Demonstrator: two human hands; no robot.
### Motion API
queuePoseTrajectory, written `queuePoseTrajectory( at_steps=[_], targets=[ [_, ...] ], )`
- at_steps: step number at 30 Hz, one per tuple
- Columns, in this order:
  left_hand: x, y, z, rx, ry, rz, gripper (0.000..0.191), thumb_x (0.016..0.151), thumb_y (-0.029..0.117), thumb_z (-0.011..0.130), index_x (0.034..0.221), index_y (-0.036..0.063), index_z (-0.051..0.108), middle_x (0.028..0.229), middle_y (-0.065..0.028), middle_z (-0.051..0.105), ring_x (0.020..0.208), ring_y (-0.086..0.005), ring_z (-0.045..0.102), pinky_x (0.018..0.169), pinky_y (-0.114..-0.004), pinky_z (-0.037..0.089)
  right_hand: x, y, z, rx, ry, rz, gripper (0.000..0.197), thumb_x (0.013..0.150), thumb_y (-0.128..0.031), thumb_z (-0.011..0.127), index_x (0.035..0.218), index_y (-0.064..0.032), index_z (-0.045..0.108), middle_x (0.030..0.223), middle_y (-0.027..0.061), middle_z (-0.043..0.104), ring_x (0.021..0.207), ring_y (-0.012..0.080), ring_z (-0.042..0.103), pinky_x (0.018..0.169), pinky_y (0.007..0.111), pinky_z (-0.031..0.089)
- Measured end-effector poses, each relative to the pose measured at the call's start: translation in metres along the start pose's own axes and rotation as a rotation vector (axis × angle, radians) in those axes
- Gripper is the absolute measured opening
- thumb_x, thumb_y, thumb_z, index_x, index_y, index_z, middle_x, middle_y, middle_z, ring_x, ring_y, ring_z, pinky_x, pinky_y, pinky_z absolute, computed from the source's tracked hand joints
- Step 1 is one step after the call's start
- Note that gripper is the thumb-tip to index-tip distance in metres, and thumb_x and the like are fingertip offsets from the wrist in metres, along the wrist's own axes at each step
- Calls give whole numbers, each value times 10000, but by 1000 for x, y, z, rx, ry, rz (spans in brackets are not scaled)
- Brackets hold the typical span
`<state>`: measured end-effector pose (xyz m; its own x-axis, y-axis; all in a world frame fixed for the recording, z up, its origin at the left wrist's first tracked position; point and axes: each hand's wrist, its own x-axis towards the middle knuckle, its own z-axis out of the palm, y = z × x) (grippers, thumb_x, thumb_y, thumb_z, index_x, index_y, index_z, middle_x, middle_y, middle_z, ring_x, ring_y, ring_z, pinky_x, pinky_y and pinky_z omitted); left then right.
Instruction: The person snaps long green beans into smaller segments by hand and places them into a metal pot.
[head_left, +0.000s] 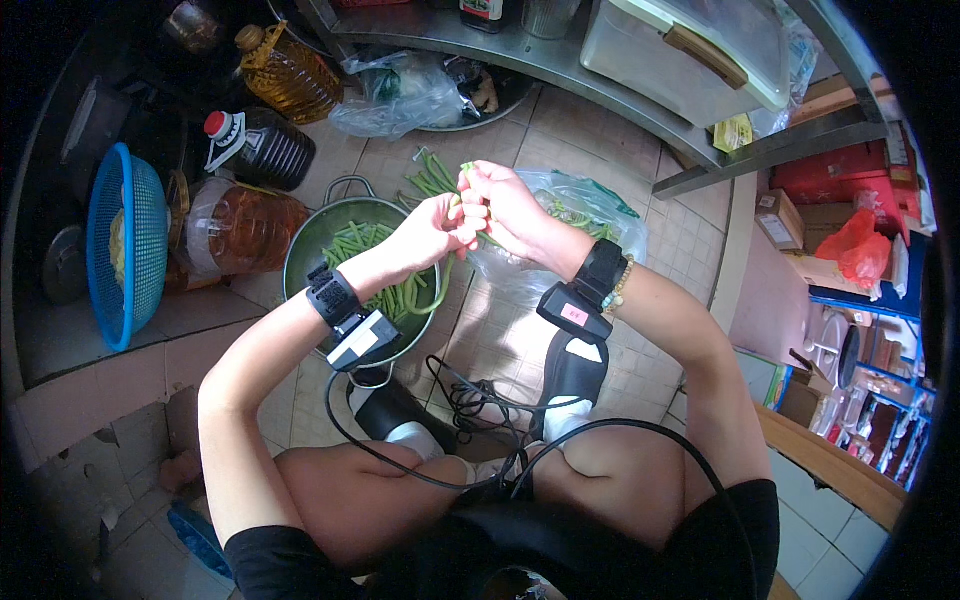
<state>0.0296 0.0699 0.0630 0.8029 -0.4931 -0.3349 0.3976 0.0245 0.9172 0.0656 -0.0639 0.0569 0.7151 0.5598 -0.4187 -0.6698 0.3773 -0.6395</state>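
Both hands meet above the tiled floor, between a metal pot and a plastic bag. My left hand (429, 234) pinches a green bean (454, 201), and a long bean seems to hang below its fingers. Against it, my right hand (508, 204) has its fingertips closed on a green bean tip (468, 166); whether both hold the same bean is hidden. Under my left forearm stands the two-handled metal pot (301, 225) with broken green bean pieces (360, 241) in it. Whole green beans (431, 177) lie behind the hands. Bean scraps (581, 219) rest on the clear plastic bag (628, 225).
Left are a blue colander (146, 247), an oil jug (289, 79), a dark bottle with a red cap (274, 154) and a jar of reddish liquid (255, 225). A metal shelf (585, 82) crosses the back, holding a lidded plastic box (637, 67). Black cables (480, 405) lie between my feet.
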Motion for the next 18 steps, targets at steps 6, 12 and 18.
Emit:
queuePoseTrajectory(
  at_steps=[6,12,18],
  targets=[
    [4,0,-1,123,-72,-110,107,762,93,535,838,33,489,691,-6,536,574,-48,482,524,-176,385,6,2,-9,-179,-42,34,185,872,-148,346,742,-41,423,539,17,403,368,79,370,338,207,319],
    [6,6,0,135,-32,-137,35,742,45,516,773,29,510,658,-15,536,534,-61,479,522,-185,386,7,3,-3,-398,12,-106,151,817,-105,389,697,-27,434,597,42,426,451,125,464,357,227,369],
    [3,3,-12,468,-26,-151,103,713,10,514,652,25,431,630,-47,525,536,-90,499,476,-211,392,17,3,-7,-852,11,-445,165,809,-123,388,685,-27,441,573,26,427,492,121,485,365,239,366]
  ],
)
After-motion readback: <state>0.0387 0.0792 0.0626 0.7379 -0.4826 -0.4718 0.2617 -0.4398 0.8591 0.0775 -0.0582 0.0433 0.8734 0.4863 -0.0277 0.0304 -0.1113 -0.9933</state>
